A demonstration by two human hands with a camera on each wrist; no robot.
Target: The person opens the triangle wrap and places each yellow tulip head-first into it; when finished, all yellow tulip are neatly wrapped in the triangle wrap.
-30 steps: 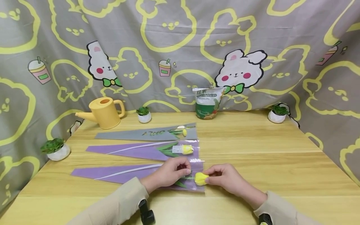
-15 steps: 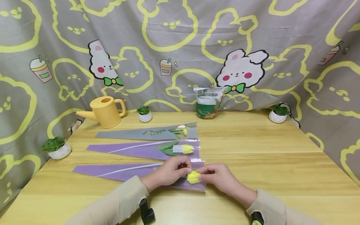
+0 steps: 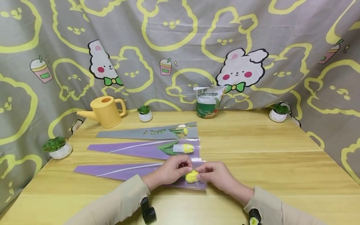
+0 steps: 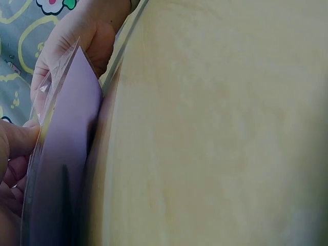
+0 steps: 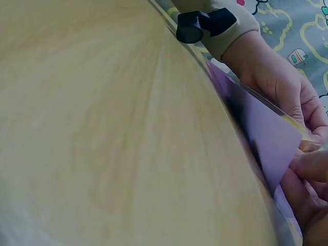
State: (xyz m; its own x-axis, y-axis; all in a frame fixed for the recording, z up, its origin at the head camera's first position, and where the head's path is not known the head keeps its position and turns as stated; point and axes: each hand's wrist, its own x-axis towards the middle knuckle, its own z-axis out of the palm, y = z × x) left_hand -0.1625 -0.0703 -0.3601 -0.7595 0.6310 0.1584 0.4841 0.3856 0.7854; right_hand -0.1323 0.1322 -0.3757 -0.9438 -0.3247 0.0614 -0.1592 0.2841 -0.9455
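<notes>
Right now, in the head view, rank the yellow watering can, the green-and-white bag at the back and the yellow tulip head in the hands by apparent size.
1. Yellow watering can, largest.
2. Green-and-white bag, slightly smaller.
3. Yellow tulip head, smallest, though nearest the camera and partly covered by fingers.

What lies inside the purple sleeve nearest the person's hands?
In the nearest purple sleeve a yellow tulip shows at the wide open end, pinched by the right hand while the left hand holds the sleeve's mouth. Its stem is covered by the left hand and the purple film.
</notes>
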